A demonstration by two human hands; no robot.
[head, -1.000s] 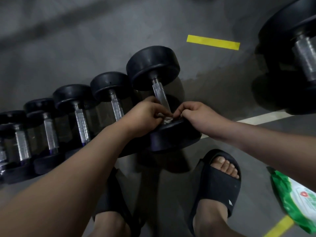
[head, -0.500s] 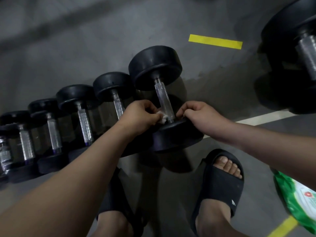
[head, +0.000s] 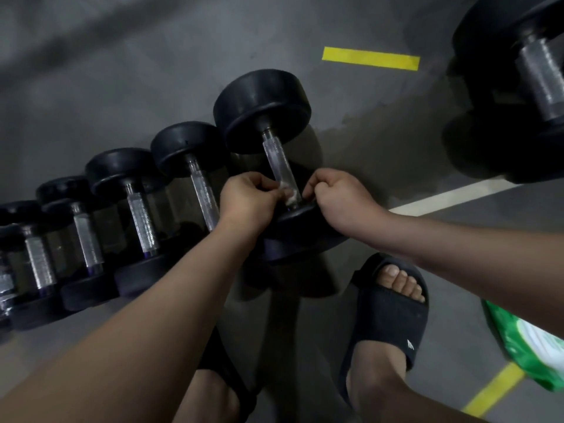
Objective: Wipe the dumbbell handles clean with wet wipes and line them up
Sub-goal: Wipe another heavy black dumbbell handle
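L hand [head: 248,203] pinch on wipe [head: 289,195] at dumbbell handle [head: 278,160]; R hand [head: 338,199], curled, hold hidden

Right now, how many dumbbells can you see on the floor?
7. Six in a row: dumbbell being wiped, second, third, fourth, fifth, sixth at the left edge. Seventh apart, top right. More may lie outside the frame.

Black dumbbells [head: 142,218] in row, white wipe [head: 290,198] around end one's handle [head: 278,164]
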